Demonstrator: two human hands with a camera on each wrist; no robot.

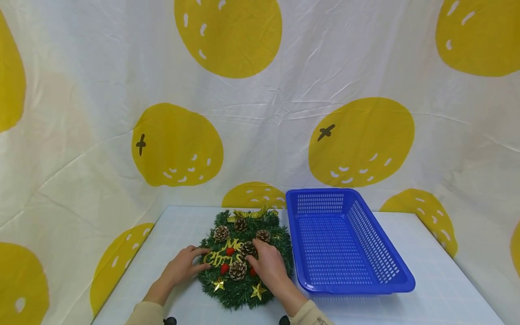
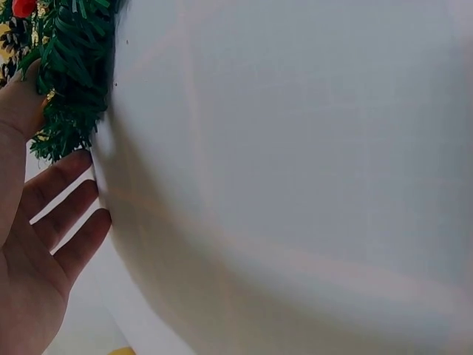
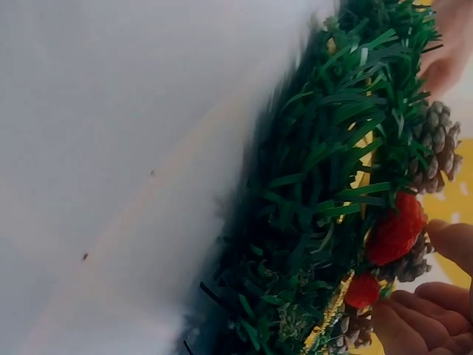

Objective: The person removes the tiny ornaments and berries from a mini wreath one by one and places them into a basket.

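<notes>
We see a round green wreath point(image 1: 239, 284) lying on the white table point(image 1: 438, 275), right in front of us. Our left hand point(image 1: 183, 268) is at its left edge. The thumb touches the green bits, and the fingers are spread wide and fairly straight. Our right hand point(image 1: 269, 264) is over the other side, with its finger and thumb close together by a brown pine cone point(image 1: 248, 248). We cannot tell if they pinch it. Red berries point(image 1: 230, 251), gold letters point(image 1: 221, 258) and shiny gold stars point(image 1: 257, 291) sit on the wreath too, and a gold bow point(image 1: 252, 213) is at the top.

Just to the right of the wreath is a big blue basket point(image 1: 357, 288). Inside it, we see its flat blue floor with lots of tiny holes, and walls with little slots.
</notes>
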